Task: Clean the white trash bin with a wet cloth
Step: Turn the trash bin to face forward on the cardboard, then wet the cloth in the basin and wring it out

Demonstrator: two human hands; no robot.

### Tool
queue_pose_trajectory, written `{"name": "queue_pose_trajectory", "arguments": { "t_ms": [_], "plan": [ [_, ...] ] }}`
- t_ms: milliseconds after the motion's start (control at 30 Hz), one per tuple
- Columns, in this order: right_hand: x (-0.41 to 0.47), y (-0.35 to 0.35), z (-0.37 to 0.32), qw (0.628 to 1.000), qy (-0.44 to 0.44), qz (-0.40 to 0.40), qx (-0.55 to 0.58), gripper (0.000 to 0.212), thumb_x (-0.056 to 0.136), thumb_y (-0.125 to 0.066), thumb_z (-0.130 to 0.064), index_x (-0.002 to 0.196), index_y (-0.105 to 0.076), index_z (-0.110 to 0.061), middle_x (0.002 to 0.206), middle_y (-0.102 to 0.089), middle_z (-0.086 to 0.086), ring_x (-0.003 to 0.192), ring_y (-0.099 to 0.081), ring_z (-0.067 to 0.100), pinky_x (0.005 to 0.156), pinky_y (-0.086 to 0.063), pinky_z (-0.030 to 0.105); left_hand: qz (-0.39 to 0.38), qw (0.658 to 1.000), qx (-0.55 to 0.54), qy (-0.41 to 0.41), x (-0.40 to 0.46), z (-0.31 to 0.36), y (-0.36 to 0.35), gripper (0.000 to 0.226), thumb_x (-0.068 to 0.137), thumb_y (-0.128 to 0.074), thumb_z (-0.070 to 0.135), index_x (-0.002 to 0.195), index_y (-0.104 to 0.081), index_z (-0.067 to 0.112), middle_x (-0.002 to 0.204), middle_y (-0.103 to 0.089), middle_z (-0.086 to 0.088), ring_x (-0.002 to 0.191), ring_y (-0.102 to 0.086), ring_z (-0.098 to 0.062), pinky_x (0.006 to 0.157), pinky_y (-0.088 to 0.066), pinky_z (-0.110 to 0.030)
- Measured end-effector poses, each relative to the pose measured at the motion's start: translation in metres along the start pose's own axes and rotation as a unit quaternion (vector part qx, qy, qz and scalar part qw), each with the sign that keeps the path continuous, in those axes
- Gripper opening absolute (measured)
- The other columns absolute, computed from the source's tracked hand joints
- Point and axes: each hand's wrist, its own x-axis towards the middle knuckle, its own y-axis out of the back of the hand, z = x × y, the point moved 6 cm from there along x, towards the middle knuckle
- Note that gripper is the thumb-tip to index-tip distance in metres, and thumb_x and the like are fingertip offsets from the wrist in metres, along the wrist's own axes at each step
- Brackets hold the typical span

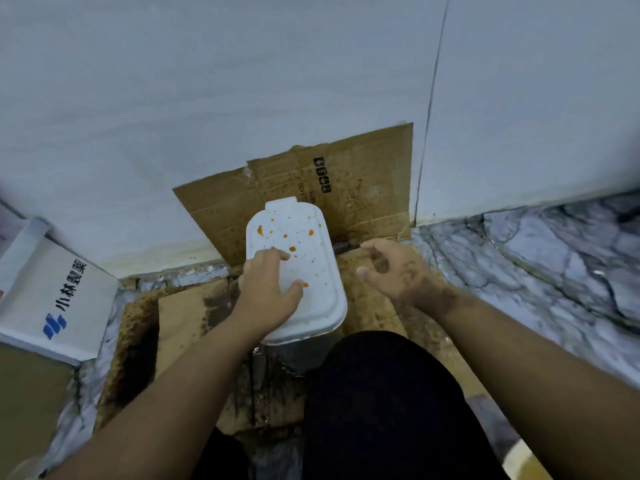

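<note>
Head view: the white trash bin (304,268), standing on stained cardboard (367,181) by the wall, is judged light, rigid and slick, best steadied at its lid rim, where the left hand (268,292) rests spread, the right hand (398,271) loosely open.

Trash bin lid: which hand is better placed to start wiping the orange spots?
Right, probably. The left hand already rests on the trash bin lid, steadying it; the right hand hovers free beside it. No cloth is visible.

I'm seeing the bin (304,258) sitting on cardboard (367,188) against the wall (242,81), box (55,292) lying off left.
</note>
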Motion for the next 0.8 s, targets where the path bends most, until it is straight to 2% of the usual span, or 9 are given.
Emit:
{"name": "queue_pose_trajectory", "arguments": {
  "t_ms": [67, 200, 300, 400, 533, 600, 700, 800],
  "plan": [
    [-0.023, 0.029, 0.028, 0.999, -0.024, 0.024, -0.001, 0.043, 0.093, -0.068, -0.033, 0.131, -0.058, -0.018, 0.123, -0.065, 0.001, 0.101, -0.058, 0.01, 0.075, -0.041, 0.011, -0.05, 0.996, -0.032, -0.061, 0.001, 0.053, -0.019, 0.039, 0.095, -0.066, 0.033, 0.13, -0.056, 0.018, 0.132, -0.054, 0.0, 0.119, -0.053, -0.019, 0.097, -0.046, -0.036],
    [-0.088, 0.082, 0.102, 0.994, -0.104, 0.042, -0.006, 0.048, 0.094, -0.066, -0.036, 0.136, -0.055, -0.014, 0.123, -0.063, 0.003, 0.099, -0.06, 0.019, 0.08, -0.046, 0.029, -0.203, 0.964, -0.019, -0.168, -0.004, 0.163, -0.085, 0.026, 0.099, -0.063, 0.034, 0.122, -0.059, 0.022, 0.12, -0.056, 0.003, 0.103, -0.057, -0.014, 0.083, -0.052, -0.03],
    [-0.153, 0.108, 0.165, 0.982, -0.174, 0.076, -0.008, 0.042, 0.093, -0.068, -0.034, 0.13, -0.059, -0.014, 0.119, -0.064, 0.005, 0.095, -0.06, 0.019, 0.08, -0.045, 0.031, -0.31, 0.922, 0.014, -0.231, -0.022, 0.237, -0.155, 0.026, 0.1, -0.062, 0.036, 0.119, -0.058, 0.019, 0.12, -0.055, 0.002, 0.1, -0.057, -0.014, 0.069, -0.043, -0.019],
    [-0.223, 0.119, 0.232, 0.956, -0.269, 0.117, -0.02, 0.04, 0.091, -0.07, -0.034, 0.125, -0.062, -0.016, 0.11, -0.065, 0.001, 0.089, -0.059, 0.015, 0.077, -0.043, 0.026, -0.396, 0.882, 0.015, -0.257, -0.06, 0.29, -0.228, 0.027, 0.1, -0.061, 0.035, 0.12, -0.057, 0.018, 0.122, -0.055, 0.001, 0.099, -0.055, -0.013, 0.081, -0.045, -0.028],
    [-0.311, 0.112, 0.311, 0.918, -0.384, 0.095, -0.009, 0.038, 0.091, -0.069, -0.03, 0.125, -0.062, -0.015, 0.115, -0.066, 0.006, 0.092, -0.058, 0.016, 0.081, -0.044, 0.026, -0.496, 0.825, 0.041, -0.268, -0.125, 0.321, -0.318, 0.029, 0.101, -0.06, 0.035, 0.124, -0.056, 0.017, 0.128, -0.056, -0.005, 0.118, -0.056, -0.024, 0.098, -0.05, -0.042],
    [-0.352, 0.104, 0.342, 0.896, -0.435, 0.088, 0.008, 0.037, 0.089, -0.07, -0.03, 0.123, -0.064, -0.016, 0.116, -0.066, 0.007, 0.1, -0.061, 0.019, 0.088, -0.047, 0.027, -0.536, 0.798, 0.047, -0.272, -0.153, 0.321, -0.347, 0.036, 0.101, -0.06, 0.036, 0.131, -0.053, 0.017, 0.136, -0.054, -0.006, 0.124, -0.054, -0.024, 0.099, -0.049, -0.041],
    [-0.398, 0.091, 0.376, 0.877, -0.468, 0.106, 0.02, 0.044, 0.088, -0.073, -0.019, 0.131, -0.062, -0.013, 0.13, -0.064, 0.011, 0.119, -0.061, 0.027, 0.095, -0.042, 0.022, -0.572, 0.767, 0.078, -0.28, -0.176, 0.314, -0.375, 0.044, 0.101, -0.061, 0.036, 0.139, -0.048, 0.018, 0.138, -0.05, -0.002, 0.113, -0.053, -0.019, 0.092, -0.045, -0.033],
    [-0.416, 0.076, 0.399, 0.87, -0.476, 0.121, 0.036, 0.056, 0.087, -0.075, -0.017, 0.14, -0.055, -0.013, 0.143, -0.054, 0.01, 0.132, -0.05, 0.028, 0.103, -0.035, 0.024, -0.583, 0.764, 0.088, -0.262, -0.176, 0.306, -0.392, 0.044, 0.1, -0.063, 0.035, 0.139, -0.048, 0.019, 0.137, -0.052, -0.002, 0.104, -0.052, -0.016, 0.086, -0.042, -0.029]
  ]
}}
